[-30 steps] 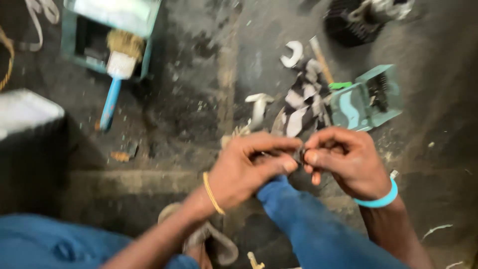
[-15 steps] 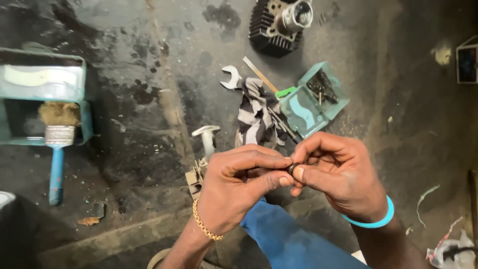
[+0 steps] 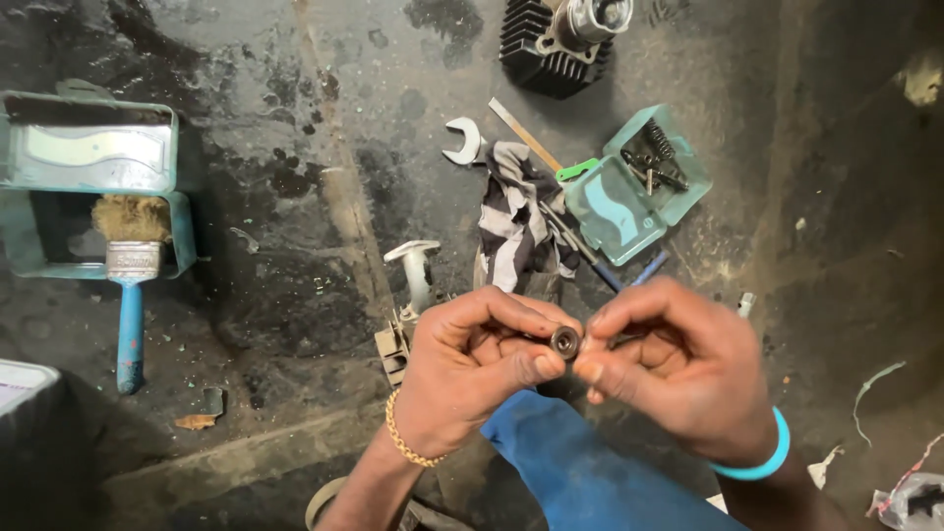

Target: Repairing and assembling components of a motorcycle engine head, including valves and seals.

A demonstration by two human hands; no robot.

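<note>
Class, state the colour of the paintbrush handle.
Blue; the paintbrush shows clearly in the head view, bristles resting in the tin.

Landmark: striped rag (image 3: 516, 221) on the stained floor (image 3: 295, 118).
Spanner: (image 3: 463, 141) just left of the rag's top.
Green case: (image 3: 634, 187) open, right of the rag, small dark parts inside.
Cylinder: (image 3: 560, 39) finned, above the rag.
Brush: (image 3: 131, 275) blue handle, far left of the rag, bristles in a teal tin (image 3: 93, 187).

Finned engine cylinder (image 3: 560, 44) runs off the top edge — small round part (image 3: 565, 341) half-buried behind fingertips (image 3: 547, 366).
</note>
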